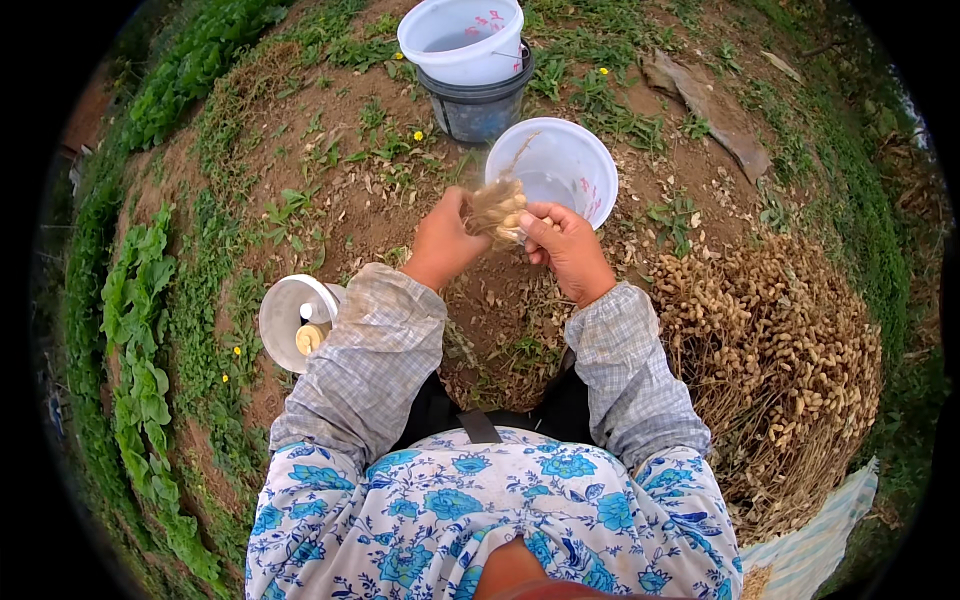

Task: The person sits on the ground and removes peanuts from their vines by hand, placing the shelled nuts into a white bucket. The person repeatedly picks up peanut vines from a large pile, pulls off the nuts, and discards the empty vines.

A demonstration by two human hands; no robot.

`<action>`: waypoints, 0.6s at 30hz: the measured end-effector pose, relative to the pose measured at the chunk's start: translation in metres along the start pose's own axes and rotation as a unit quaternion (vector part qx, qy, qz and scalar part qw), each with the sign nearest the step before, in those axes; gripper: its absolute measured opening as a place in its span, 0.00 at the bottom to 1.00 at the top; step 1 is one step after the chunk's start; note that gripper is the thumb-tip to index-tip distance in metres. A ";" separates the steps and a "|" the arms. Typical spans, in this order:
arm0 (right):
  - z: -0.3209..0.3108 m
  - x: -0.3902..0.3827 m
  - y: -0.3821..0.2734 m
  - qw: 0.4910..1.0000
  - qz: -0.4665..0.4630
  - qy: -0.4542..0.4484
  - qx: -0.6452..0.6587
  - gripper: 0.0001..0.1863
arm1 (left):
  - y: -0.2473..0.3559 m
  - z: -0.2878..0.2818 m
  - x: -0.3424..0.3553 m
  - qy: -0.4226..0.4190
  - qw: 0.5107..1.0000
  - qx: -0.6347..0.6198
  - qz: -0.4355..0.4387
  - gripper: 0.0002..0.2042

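Note:
In my left hand is a small dried bunch of peanut plants, its roots and pods pointing up and to the right. The fingers are wrapped round its stems. My right hand is closed at the bunch's right side, with thumb and fingers pinched on pale peanuts there. Just beyond both hands stands a white bucket; its inside shows mostly bare wall, and the near part is hidden behind the hands.
To the right lies a big heap of dried peanut plants, beside a striped cloth. A white bucket sits in a dark bucket at the far side. On the left, a tipped white pail holds small containers. Leafy greens grow farther left.

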State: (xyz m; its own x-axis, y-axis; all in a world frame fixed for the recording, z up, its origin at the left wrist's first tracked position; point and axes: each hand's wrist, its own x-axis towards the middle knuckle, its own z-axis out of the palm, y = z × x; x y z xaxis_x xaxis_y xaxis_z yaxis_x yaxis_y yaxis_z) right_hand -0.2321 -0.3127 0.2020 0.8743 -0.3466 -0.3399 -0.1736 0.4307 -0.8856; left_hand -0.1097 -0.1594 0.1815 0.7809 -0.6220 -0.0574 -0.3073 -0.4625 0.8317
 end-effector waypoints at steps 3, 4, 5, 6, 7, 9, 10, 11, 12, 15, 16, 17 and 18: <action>0.003 0.000 0.004 0.997 -0.046 0.021 -0.066 0.15 | 0.003 0.001 0.000 0.008 1.000 -0.001 0.001 0.23; 0.003 0.000 0.005 0.994 -0.063 0.027 -0.085 0.15 | 0.004 0.001 0.000 0.005 1.000 0.000 0.002 0.24; 0.003 0.000 0.006 0.988 -0.093 0.045 -0.113 0.15 | 0.005 0.001 0.001 0.002 1.000 0.002 0.002 0.24; 0.006 0.001 0.008 0.980 -0.122 0.062 -0.141 0.15 | 0.006 0.000 0.001 0.000 1.000 0.004 0.002 0.24; 0.007 0.001 0.009 0.971 -0.152 0.079 -0.169 0.15 | 0.005 0.001 0.002 -0.003 1.000 -0.001 -0.003 0.25; 0.008 0.003 0.006 0.918 -0.242 0.168 -0.266 0.16 | 0.001 0.002 0.002 -0.007 1.000 -0.012 -0.014 0.26; 0.007 0.004 0.005 0.882 -0.284 0.210 -0.311 0.17 | 0.000 0.000 0.002 -0.017 0.999 -0.034 -0.019 0.26; 0.002 0.008 0.002 0.907 -0.256 0.213 -0.259 0.18 | -0.003 -0.003 0.002 -0.027 0.998 -0.057 -0.025 0.26; -0.009 0.015 -0.004 0.927 -0.228 0.216 -0.206 0.20 | -0.005 -0.006 0.003 -0.037 0.996 -0.079 -0.029 0.27; -0.050 0.054 -0.006 0.904 -0.244 0.254 -0.242 0.25 | -0.004 -0.013 0.008 -0.092 0.991 -0.089 -0.040 0.27; -0.060 0.061 -0.002 0.880 -0.264 0.272 -0.287 0.27 | -0.002 -0.013 0.008 -0.108 0.987 -0.110 -0.040 0.27; -0.072 0.062 0.004 0.869 -0.252 0.263 -0.335 0.27 | 0.000 -0.013 0.008 -0.124 0.983 -0.131 -0.040 0.28; -0.070 0.061 0.003 0.857 -0.241 0.248 -0.382 0.27 | 0.000 -0.015 0.007 -0.137 0.978 -0.150 -0.042 0.28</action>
State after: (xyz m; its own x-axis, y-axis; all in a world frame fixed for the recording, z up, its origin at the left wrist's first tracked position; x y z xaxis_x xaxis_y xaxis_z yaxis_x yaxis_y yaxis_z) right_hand -0.2113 -0.3911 0.1563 0.6606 -0.7241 0.1983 -0.2593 -0.4679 -0.8449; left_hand -0.0957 -0.1538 0.1893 0.6095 -0.7544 -0.2438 -0.0426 -0.3382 0.9401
